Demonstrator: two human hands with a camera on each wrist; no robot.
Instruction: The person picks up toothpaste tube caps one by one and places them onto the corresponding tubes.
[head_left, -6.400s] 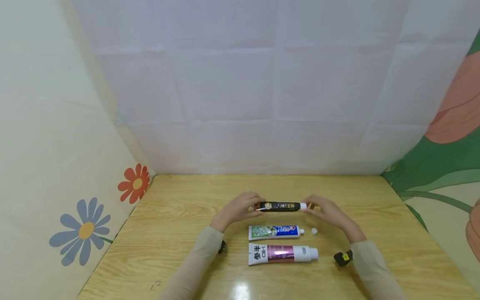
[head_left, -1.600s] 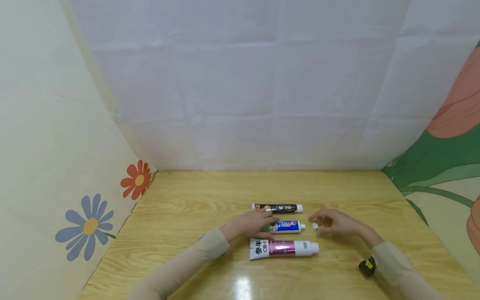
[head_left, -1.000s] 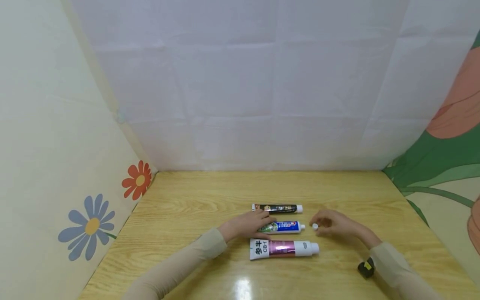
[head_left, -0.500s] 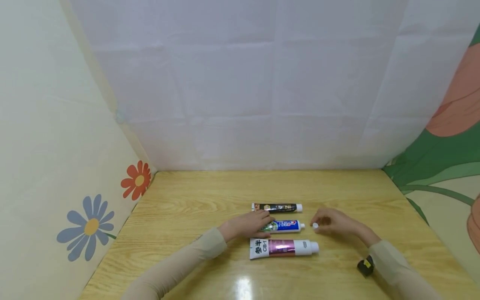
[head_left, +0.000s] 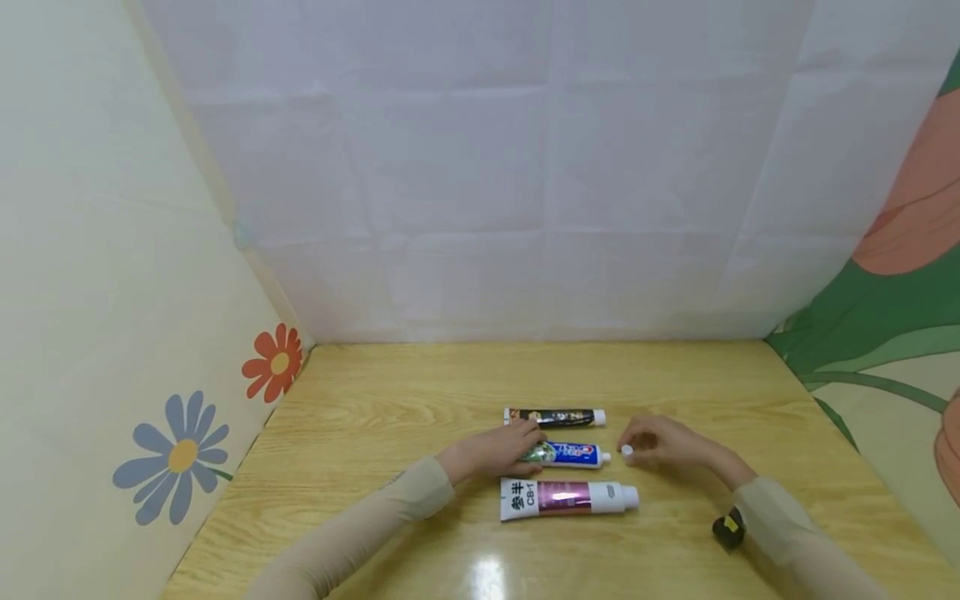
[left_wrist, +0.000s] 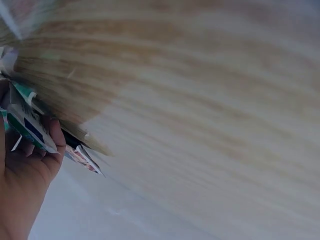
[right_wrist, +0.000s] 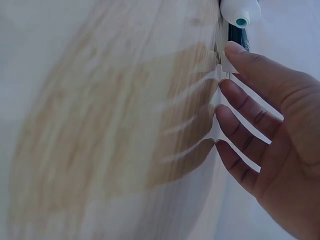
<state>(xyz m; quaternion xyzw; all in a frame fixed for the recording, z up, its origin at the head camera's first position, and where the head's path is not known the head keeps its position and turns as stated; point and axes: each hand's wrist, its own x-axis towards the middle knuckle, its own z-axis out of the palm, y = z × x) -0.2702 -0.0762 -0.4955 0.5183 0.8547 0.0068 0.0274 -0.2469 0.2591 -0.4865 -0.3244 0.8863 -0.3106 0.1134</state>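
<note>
My left hand (head_left: 495, 448) grips the flat tail end of a blue and green toothpaste tube (head_left: 573, 453), its fingers curled round it in the left wrist view. The tube lies on its side, its bare white nozzle (head_left: 606, 457) pointing right. Just right of the nozzle, a small white cap (head_left: 627, 451) is pinched between thumb and index finger of my right hand (head_left: 667, 442). The cap and nozzle are apart. In the right wrist view the cap (right_wrist: 229, 64) is partly hidden by the thumb, and the tube's round opening (right_wrist: 242, 21) shows above it.
A black toothpaste tube (head_left: 558, 417) with a white cap lies behind. In front lies a larger white and purple toothpaste tube (head_left: 566, 497), also capped. All rest on a wooden table (head_left: 405, 392), with a white cloth backdrop (head_left: 450, 208) behind and flowered sheets at the sides.
Earlier both hands held the black toothpaste tube; it now lies at the back. The left hand moved to the blue and green tube, the right to the cap, which has shifted slightly left.
</note>
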